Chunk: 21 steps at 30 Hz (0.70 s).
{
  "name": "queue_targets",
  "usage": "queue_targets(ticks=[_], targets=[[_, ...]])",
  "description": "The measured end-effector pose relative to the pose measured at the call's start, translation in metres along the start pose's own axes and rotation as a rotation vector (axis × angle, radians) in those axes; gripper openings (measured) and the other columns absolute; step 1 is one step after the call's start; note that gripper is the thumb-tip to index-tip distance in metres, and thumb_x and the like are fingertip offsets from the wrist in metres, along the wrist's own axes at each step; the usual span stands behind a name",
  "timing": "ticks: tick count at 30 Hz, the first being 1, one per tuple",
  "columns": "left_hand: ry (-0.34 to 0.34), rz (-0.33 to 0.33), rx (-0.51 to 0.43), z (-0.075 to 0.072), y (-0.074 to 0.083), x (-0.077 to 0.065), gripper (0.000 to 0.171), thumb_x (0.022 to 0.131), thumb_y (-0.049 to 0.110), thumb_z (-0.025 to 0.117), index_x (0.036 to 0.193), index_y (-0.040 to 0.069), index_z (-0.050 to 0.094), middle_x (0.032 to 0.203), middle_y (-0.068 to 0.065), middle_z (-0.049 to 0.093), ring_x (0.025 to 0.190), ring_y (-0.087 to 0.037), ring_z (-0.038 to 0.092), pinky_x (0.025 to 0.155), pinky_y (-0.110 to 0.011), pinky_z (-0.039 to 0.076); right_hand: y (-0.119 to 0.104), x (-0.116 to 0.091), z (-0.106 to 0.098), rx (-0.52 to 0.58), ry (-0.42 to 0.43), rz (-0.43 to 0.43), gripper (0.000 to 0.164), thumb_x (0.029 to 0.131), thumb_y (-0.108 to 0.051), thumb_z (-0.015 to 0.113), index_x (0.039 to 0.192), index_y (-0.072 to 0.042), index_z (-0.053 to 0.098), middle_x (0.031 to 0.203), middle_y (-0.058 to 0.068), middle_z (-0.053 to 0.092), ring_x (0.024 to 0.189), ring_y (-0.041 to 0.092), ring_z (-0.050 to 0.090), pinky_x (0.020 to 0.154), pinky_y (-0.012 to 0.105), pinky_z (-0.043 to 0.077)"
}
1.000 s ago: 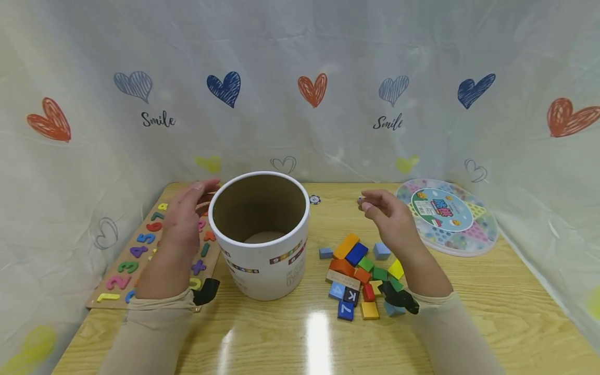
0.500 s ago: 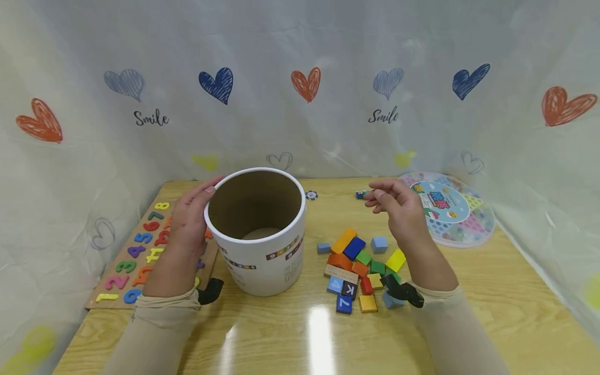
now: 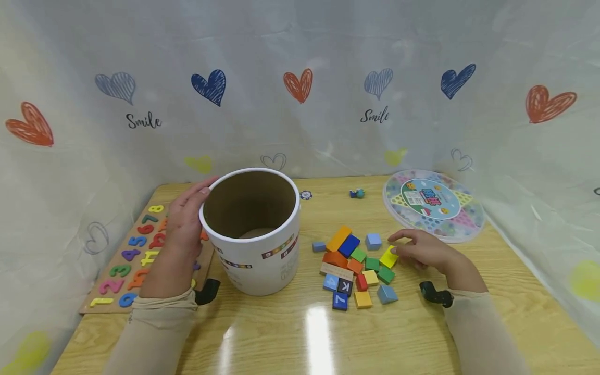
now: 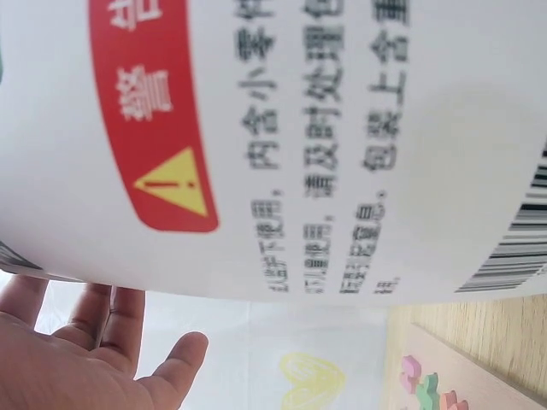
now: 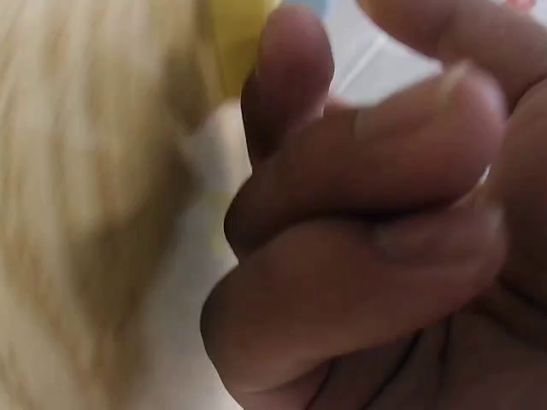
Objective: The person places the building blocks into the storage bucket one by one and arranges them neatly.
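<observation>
A large white bucket [image 3: 262,265] with a dark, brownish inside stands left of centre. My left hand [image 3: 184,224] rests against its left side near the rim. The left wrist view shows the fingers [image 4: 120,325] fairly straight at the bucket's wall, with the thumb apart from it. At the right edge of a cluster of small coloured blocks, my right hand [image 3: 428,252] reaches over a yellow block [image 3: 388,257]. Its fingertips are at or just beside that block; the right wrist view shows them loosely bent, with the yellow block [image 5: 235,43] behind.
Left of the bucket lies a wooden number board [image 3: 112,281]. A round, clear board-game case [image 3: 461,229] lies at the back right. Near the table's back are a small blue-green toy [image 3: 357,193] and a round chip [image 3: 306,195]. A printed curtain [image 3: 337,130] surrounds the table.
My right hand has moved from near the small toy at the back, forward and right, to the yellow block. My left hand has come onto the bucket's side and stays there.
</observation>
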<state>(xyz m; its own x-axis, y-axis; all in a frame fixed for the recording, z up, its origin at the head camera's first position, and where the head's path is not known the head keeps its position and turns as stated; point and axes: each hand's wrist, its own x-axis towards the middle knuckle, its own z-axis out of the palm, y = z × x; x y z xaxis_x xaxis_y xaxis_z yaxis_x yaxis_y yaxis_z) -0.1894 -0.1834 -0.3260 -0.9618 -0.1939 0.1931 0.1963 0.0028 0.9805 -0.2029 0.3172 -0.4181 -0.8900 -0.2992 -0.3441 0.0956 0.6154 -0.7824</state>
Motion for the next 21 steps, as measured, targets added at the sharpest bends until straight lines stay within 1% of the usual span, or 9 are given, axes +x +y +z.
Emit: queue_targets(ticks=[2,3,4,6,9,15,17,21], targets=[[0.003,-0.003,0.003,0.000,0.001,0.000,0.038,0.095,0.040,0.053,0.126,0.020,0.063,0.129,-0.003,0.056,0.121,-0.020,0.045,0.099,-0.044,0.034,0.015,0.001,-0.005,0.036,-0.058,-0.009,0.048,0.089,-0.029,0.064,0.132,-0.014,0.049,0.066,0.014,0.058,0.039,0.014,0.037,0.039,0.026,0.039],[0.003,-0.004,0.006,-0.001,0.001,0.000,0.038,0.095,0.040,0.053,0.126,0.020,0.063,0.129,-0.002,0.056,0.121,-0.020,0.045,0.098,-0.043,0.034,0.021,0.001,-0.007,0.059,-0.092,-0.028,0.049,0.090,-0.026,0.064,0.134,-0.014,0.047,0.068,0.014,0.060,0.039,0.014,0.039,0.039,0.025,0.040],[0.003,-0.005,0.005,-0.001,0.002,0.000,0.038,0.095,0.040,0.053,0.126,0.020,0.063,0.129,-0.002,0.056,0.121,-0.020,0.045,0.098,-0.043,0.035,0.025,0.001,-0.009,0.088,-0.132,-0.053,0.050,0.091,-0.022,0.062,0.136,-0.013,0.044,0.071,0.017,0.062,0.038,0.014,0.041,0.039,0.025,0.042],[0.002,-0.004,0.005,-0.001,0.003,0.001,0.038,0.095,0.040,0.053,0.126,0.021,0.063,0.129,-0.003,0.056,0.120,-0.020,0.046,0.098,-0.043,0.035,0.032,0.001,-0.012,0.159,-0.205,-0.078,0.051,0.092,-0.016,0.059,0.139,-0.013,0.040,0.077,0.021,0.065,0.039,0.014,0.044,0.040,0.026,0.045],[0.004,0.002,-0.004,-0.002,0.004,0.001,0.038,0.095,0.039,0.053,0.126,0.020,0.063,0.129,-0.004,0.056,0.120,-0.022,0.047,0.098,-0.043,0.037,0.034,0.002,-0.013,0.209,-0.265,-0.098,0.050,0.093,-0.012,0.057,0.140,-0.012,0.039,0.089,0.026,0.066,0.042,0.014,0.051,0.042,0.026,0.047],[0.014,-0.001,-0.006,-0.002,0.003,0.000,0.037,0.095,0.038,0.053,0.125,0.019,0.063,0.128,-0.004,0.056,0.119,-0.022,0.047,0.097,-0.042,0.037,0.031,0.006,-0.009,0.232,-0.283,-0.095,0.046,0.092,-0.011,0.059,0.136,-0.012,0.044,0.095,0.027,0.067,0.052,0.019,0.061,0.047,0.029,0.052],[0.010,-0.006,0.004,-0.002,0.003,0.000,0.038,0.095,0.039,0.053,0.125,0.020,0.063,0.129,-0.003,0.056,0.119,-0.021,0.047,0.097,-0.042,0.037,0.031,0.006,-0.007,0.247,-0.289,-0.093,0.046,0.091,-0.010,0.059,0.135,-0.010,0.044,0.094,0.027,0.067,0.054,0.020,0.062,0.048,0.030,0.052],[-0.002,-0.003,0.015,-0.001,0.000,0.001,0.038,0.095,0.040,0.053,0.126,0.019,0.063,0.129,-0.003,0.056,0.120,-0.021,0.046,0.098,-0.043,0.037,0.034,0.007,-0.004,0.286,-0.288,-0.084,0.046,0.090,-0.010,0.061,0.132,-0.006,0.041,0.092,0.026,0.067,0.056,0.020,0.063,0.048,0.028,0.052]])
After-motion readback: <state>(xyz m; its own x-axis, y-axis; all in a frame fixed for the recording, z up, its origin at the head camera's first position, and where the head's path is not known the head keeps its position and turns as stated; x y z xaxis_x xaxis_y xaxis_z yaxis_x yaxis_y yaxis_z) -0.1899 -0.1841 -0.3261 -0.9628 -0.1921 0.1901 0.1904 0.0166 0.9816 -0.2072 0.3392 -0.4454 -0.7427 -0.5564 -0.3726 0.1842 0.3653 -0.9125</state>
